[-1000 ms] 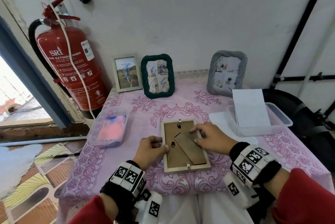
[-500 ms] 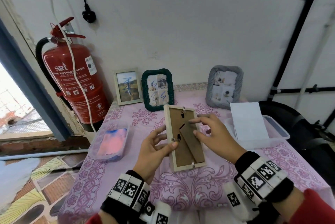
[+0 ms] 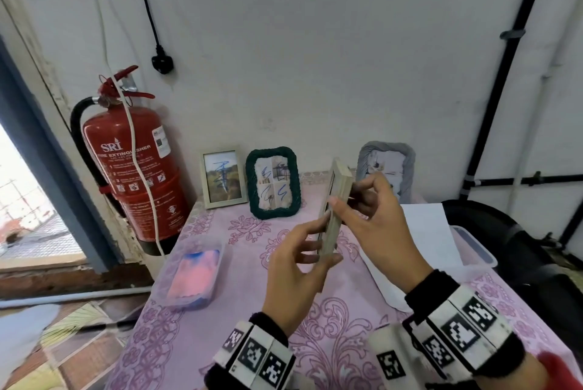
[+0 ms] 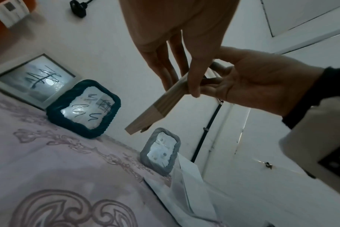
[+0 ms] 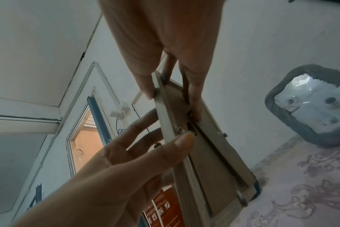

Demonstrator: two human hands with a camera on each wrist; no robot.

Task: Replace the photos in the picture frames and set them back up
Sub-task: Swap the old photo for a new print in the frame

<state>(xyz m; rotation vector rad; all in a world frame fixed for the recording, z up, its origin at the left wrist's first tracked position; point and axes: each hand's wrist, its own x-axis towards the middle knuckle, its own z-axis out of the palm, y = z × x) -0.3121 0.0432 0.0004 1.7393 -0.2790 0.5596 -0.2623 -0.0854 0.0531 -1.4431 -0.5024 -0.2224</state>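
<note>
A light wooden picture frame (image 3: 336, 209) is held upright above the table, edge-on in the head view. My left hand (image 3: 328, 239) pinches its lower part, thumb on one face and fingers on the other. Higher up, my right hand (image 3: 345, 200) pinches it with the thumb on the edge and fingers on the brown backing (image 5: 210, 153), where the stand strut lies flat. The left wrist view shows the frame (image 4: 159, 104) from below. Along the wall stand a white frame (image 3: 224, 178), a green rope frame (image 3: 273, 183) and a grey frame (image 3: 386, 168), each holding a picture.
The table wears a pink patterned cloth (image 3: 331, 326). A clear tub with a pink-blue cloth (image 3: 192, 273) sits at the left. Another tub (image 3: 473, 250) with white paper (image 3: 426, 232) sits at the right. A red fire extinguisher (image 3: 135, 168) hangs left; a black bag (image 3: 520, 247) is right.
The wooden frame lay back-up on the table a second ago. Both hands lifted it and turned it upright, so its edge now faces the head camera.
</note>
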